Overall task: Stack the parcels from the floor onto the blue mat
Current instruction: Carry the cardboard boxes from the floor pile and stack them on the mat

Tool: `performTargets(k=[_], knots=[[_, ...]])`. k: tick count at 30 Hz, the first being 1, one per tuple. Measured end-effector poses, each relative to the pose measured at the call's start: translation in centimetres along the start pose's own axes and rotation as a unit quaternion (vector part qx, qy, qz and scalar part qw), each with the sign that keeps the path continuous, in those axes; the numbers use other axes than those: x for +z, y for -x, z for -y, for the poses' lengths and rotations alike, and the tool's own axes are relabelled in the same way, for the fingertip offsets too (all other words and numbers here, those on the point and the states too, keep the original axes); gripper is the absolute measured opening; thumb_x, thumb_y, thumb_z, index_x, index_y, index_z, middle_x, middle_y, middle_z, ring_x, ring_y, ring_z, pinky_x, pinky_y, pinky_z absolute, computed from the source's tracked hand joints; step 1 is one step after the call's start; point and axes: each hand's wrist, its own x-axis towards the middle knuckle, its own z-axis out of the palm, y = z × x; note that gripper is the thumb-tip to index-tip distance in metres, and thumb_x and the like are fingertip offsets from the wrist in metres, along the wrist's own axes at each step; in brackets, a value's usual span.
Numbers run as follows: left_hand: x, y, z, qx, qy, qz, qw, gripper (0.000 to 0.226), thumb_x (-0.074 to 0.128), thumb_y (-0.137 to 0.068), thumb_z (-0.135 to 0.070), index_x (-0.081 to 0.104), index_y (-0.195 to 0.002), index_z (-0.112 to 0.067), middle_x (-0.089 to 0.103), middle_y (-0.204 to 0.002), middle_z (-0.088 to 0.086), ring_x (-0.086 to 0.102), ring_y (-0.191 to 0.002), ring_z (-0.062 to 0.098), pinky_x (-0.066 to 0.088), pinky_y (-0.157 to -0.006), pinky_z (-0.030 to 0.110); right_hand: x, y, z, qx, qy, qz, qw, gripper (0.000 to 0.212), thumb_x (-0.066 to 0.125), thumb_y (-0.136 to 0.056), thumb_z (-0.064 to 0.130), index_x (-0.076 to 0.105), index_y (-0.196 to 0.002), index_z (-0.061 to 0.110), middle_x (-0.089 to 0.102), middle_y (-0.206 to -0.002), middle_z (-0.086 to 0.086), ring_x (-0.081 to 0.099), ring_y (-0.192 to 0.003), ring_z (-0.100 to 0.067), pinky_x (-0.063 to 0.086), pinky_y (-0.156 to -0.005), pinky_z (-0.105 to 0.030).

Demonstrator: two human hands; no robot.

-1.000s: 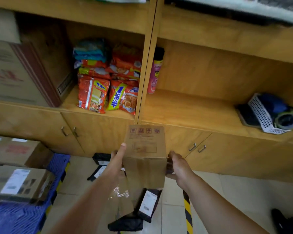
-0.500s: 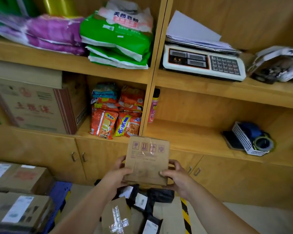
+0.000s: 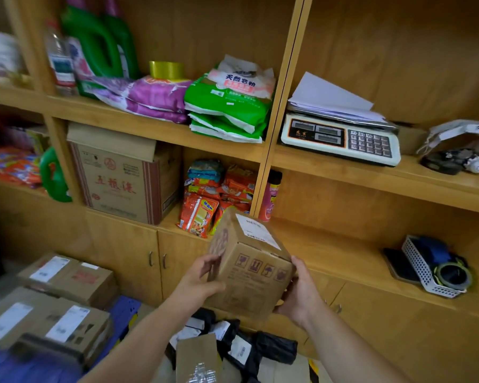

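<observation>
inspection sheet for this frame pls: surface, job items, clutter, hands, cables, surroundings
Surface: blue mat at lower left, mostly covered by stacked cartons.
Job's things: held cardboard box, tilted, label up; black bagged parcels and a taped parcel on the floor.
Clutter: nothing seen beyond parcels.
Hands: left hand and right hand grip the box's sides.
Cables: nothing seen.
Surroundings: wooden shelves with a scale, snack packets, white basket.

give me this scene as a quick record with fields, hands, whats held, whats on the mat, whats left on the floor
held: cardboard box, tilted, label on top
left hand: grips the box's left side
right hand: grips its right lower corner
mat: blue, low left, boxes stacked on it
floor: black bags and a small taped parcel below the hands
behind: wooden shelves
</observation>
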Motion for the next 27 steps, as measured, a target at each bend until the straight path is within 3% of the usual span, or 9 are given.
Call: performTargets(k=[3,5,8,12,15,17,21,24,27], knots=[[2.2,3.4,-1.3,0.001,0.044,-0.042,0.998,0.026,0.048,-0.096,-0.010,0.062,-0.108,-0.028,0.056,-0.119,-0.008,0.051,-0.111,0.012,0.047,-0.087,0.028,-2.1,2.6,-0.4,-0.020,-0.035,0.012,0.999,0.050,0.038,-0.090,0.054,0.065,-0.110,0.017,0.065,-0.117,-0.015,0.052,-0.114,-0.035,0.037,-0.097,-0.063],[3.9,5.4,-1.4,0.026,0.015,-0.065,0.997,0.030,0.048,-0.095,-0.005,0.063,-0.103,-0.029,0.054,-0.116,-0.008,0.048,-0.112,0.011,0.044,-0.092,0.027,-3.6,4.5,-0.9,-0.028,-0.054,0.022,0.998,0.047,0.036,-0.091,0.053,0.067,-0.102,0.019,0.066,-0.116,-0.014,0.052,-0.115,-0.034,0.032,-0.101,-0.064],[6.0,8.0,-0.4,0.068,-0.060,-0.108,0.990,0.034,0.060,-0.088,-0.003,0.062,-0.109,-0.029,0.056,-0.118,-0.007,0.050,-0.114,0.007,0.041,-0.082,0.013,-5.7,6.8,-1.9,-0.036,-0.068,0.034,0.996,0.045,0.035,-0.091,0.053,0.067,-0.098,0.021,0.066,-0.114,-0.012,0.052,-0.115,-0.032,0.032,-0.102,-0.062],[7.1,11.6,1.2,0.025,-0.095,-0.137,0.986,0.042,0.066,-0.083,-0.007,0.055,-0.119,-0.025,0.053,-0.120,-0.002,0.049,-0.111,0.010,0.040,-0.090,0.022,-7.3,9.7,-3.3,-0.057,-0.054,0.044,0.996,0.041,0.037,-0.092,0.052,0.065,-0.100,0.023,0.066,-0.113,-0.009,0.052,-0.112,-0.028,0.033,-0.102,-0.057],[7.2,14.8,1.8,-0.044,-0.018,-0.138,0.989,0.030,0.061,-0.089,-0.011,0.054,-0.114,-0.024,0.057,-0.120,0.001,0.052,-0.111,0.016,0.043,-0.091,0.028,-6.9,11.8,-4.4,-0.078,-0.007,0.056,0.995,0.033,0.039,-0.093,0.044,0.064,-0.094,0.023,0.066,-0.102,-0.007,0.054,-0.099,-0.023,0.039,-0.089,-0.046],[6.6,16.7,1.6,-0.097,0.012,-0.169,0.981,0.022,0.057,-0.092,-0.029,0.055,-0.114,-0.025,0.058,-0.121,0.000,0.052,-0.105,0.014,0.043,-0.091,0.031,-6.0,13.0,-5.4,-0.079,0.040,0.065,0.994,0.028,0.040,-0.094,0.037,0.060,-0.085,0.021,0.064,-0.091,-0.005,0.053,-0.088,-0.022,0.041,-0.079,-0.040],[4.2,20.3,0.9,-0.136,0.043,-0.173,0.974,0.047,0.044,-0.092,-0.056,0.051,-0.125,-0.023,0.055,-0.125,-0.003,0.050,-0.111,0.017,0.041,-0.086,0.031,-3.1,15.1,-7.6,-0.074,0.110,0.081,0.988,0.024,0.041,-0.095,0.027,0.050,-0.075,0.018,0.058,-0.073,-0.005,0.048,-0.074,-0.020,0.038,-0.066,-0.034],[1.8,23.0,0.6,-0.130,0.073,-0.177,0.973,0.046,0.046,-0.092,-0.053,0.053,-0.124,-0.020,0.058,-0.122,-0.001,0.056,-0.097,0.012,0.040,-0.064,0.021,-0.8,15.5,-9.6,-0.086,0.131,0.102,0.982,0.013,0.042,-0.093,0.020,0.046,-0.080,0.018,0.050,-0.073,-0.005,0.045,-0.069,-0.018,0.036,-0.062,-0.032],[-1.6,25.5,1.5,-0.134,0.066,-0.186,0.971,0.047,0.053,-0.089,-0.053,0.053,-0.123,-0.021,0.061,-0.119,-0.001,0.055,-0.093,0.007,0.041,-0.065,0.023,2.5,16.1,-12.0,-0.082,0.144,0.119,0.979,0.018,0.041,-0.091,0.011,0.045,-0.076,0.020,0.043,-0.067,-0.002,0.040,-0.064,-0.017,0.030,-0.056,-0.030]])
